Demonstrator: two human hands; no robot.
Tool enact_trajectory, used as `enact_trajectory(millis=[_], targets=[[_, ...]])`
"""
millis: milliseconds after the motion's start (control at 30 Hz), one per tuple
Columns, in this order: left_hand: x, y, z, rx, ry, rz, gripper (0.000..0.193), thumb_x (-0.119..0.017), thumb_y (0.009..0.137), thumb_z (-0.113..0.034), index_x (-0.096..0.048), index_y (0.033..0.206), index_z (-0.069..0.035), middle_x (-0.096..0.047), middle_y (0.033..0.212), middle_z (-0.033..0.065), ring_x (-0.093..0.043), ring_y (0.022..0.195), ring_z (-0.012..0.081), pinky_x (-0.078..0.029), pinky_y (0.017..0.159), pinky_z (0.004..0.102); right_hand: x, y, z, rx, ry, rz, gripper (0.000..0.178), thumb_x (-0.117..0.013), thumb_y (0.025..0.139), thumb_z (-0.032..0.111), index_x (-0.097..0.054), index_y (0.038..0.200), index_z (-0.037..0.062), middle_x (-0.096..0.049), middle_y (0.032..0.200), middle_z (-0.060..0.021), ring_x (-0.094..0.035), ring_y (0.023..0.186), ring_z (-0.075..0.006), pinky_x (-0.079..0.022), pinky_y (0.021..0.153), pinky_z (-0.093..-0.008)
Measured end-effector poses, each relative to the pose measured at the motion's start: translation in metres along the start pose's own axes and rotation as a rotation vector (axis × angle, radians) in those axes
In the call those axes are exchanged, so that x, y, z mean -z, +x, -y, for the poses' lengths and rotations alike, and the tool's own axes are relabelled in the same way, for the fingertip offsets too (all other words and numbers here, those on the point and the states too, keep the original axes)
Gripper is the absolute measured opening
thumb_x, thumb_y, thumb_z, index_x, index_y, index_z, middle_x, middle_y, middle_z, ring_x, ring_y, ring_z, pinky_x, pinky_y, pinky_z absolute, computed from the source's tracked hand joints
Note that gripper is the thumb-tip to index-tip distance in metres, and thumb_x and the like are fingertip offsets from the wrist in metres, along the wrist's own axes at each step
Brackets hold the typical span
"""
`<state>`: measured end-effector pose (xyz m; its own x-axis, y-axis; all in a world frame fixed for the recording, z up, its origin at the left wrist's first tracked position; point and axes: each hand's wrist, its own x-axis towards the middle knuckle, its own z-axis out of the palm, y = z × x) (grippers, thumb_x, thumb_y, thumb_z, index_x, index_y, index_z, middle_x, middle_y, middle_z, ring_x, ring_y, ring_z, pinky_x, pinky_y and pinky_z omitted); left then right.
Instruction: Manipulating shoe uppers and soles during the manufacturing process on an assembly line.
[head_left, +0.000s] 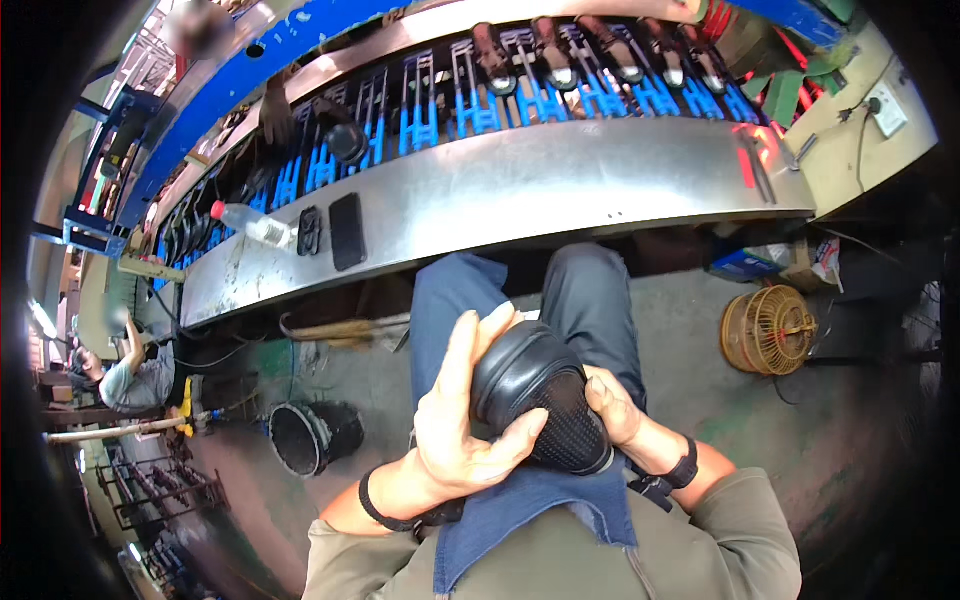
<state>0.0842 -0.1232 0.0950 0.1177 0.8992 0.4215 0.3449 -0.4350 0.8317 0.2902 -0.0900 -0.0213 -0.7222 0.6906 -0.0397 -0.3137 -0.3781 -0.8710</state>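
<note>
A black shoe (pixel 540 395) with a smooth dark edge and a perforated section is held over my lap. My left hand (pixel 462 410) wraps its left side, thumb lying across the perforated part and fingers up along the far edge. On the shoe's right side my right hand (pixel 615 405) grips with its thumb on top; its other fingers are hidden underneath. A blue cloth apron (pixel 530 520) covers my lap below the shoe.
Ahead runs a metal bench (pixel 480 190) with a phone (pixel 347 232), a plastic bottle (pixel 255 226) and pliers-like tools (pixel 757 165). Behind it, several shoes (pixel 555 55) sit on a blue rack (pixel 420 115). A black bucket (pixel 298 440) and a wicker basket (pixel 770 330) stand on the floor. Another person (pixel 140 380) is at far left.
</note>
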Motion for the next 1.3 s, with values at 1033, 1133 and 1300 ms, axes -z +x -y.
enact_trajectory(millis=[1033, 1133, 1300], targets=[[-0.008, 0.044, 0.015, 0.319, -0.257, -0.364, 0.091, -0.08, 0.084, -0.022, -0.023, 0.152, 0.001, -0.054, 0.131, 0.0193, -0.059, 0.119, 0.029, -0.048, 0.103, 0.0417, -0.045, 0.063, 0.045, 0.201, -0.316, -0.333, 0.062, -0.044, 0.105, 0.048, -0.046, 0.139, -0.0041, -0.062, 0.127, -0.0171, -0.061, 0.115, -0.0247, -0.047, 0.1, -0.0376], [0.036, 0.034, 0.055, 0.408, -0.718, -0.31, 0.059, -0.07, 0.088, -0.016, -0.039, 0.136, 0.0, -0.062, 0.116, 0.0157, -0.066, 0.103, 0.0242, -0.055, 0.092, 0.0392, -0.056, 0.066, 0.047, 0.11, -0.577, -0.155, 0.065, -0.063, 0.098, 0.041, -0.04, 0.139, -0.0038, -0.066, 0.115, -0.0249, -0.067, 0.104, -0.0304, -0.052, 0.09, -0.0389], [0.06, -0.022, 0.079, 0.554, -1.12, -0.247, 0.067, -0.064, 0.092, -0.047, -0.053, 0.136, 0.002, -0.063, 0.127, 0.0205, -0.066, 0.113, 0.0318, -0.054, 0.101, 0.0462, -0.038, 0.061, 0.08, 0.307, -0.974, -0.057, 0.028, -0.079, 0.085, 0.02, -0.061, 0.098, 0.0021, -0.067, 0.063, -0.0095, -0.07, 0.057, -0.0199, -0.055, 0.054, -0.0305]])
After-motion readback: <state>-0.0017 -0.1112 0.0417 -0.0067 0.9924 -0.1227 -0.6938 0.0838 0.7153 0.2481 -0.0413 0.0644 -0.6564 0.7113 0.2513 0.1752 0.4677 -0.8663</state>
